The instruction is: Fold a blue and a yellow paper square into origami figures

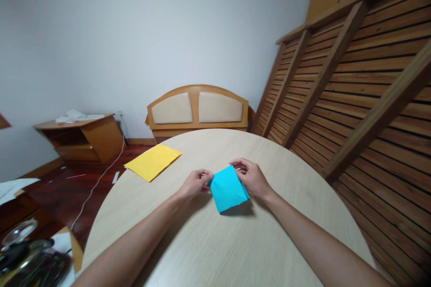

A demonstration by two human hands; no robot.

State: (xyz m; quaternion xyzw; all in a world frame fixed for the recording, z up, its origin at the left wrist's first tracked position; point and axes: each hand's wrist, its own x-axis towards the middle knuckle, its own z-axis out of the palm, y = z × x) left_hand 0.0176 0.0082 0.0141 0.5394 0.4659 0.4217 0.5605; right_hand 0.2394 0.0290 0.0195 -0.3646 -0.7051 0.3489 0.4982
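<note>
Blue paper (229, 188), folded into a kite-like shape, held just above the pale round counter (208, 242), near its middle, casting a shadow beneath its lower corner. Left hand (195, 184) pinching the paper's left corner, grip closed on it between thumb and fingers. Right hand (251, 177) pinching the upper right edge, grip likewise closed on the sheet. Both forearms reaching in from the near rim. Yellow sheet (153, 161) lying flat, well apart to the left, close to the far-left edge of the counter. Risks, as judged: uneven pull between the two pinches likely to skew the fold or shift layers out of register; too hard a tug at the left corner able to tear or crumple thin paper; paper lifted off the surface, so any crease pressed in the air apt to come out soft or crooked; loose lower flap free to spring open if either pinch relaxes. Yellow sheet near the rim, possibly swept to the floor by a careless elbow or a draught.
</note>
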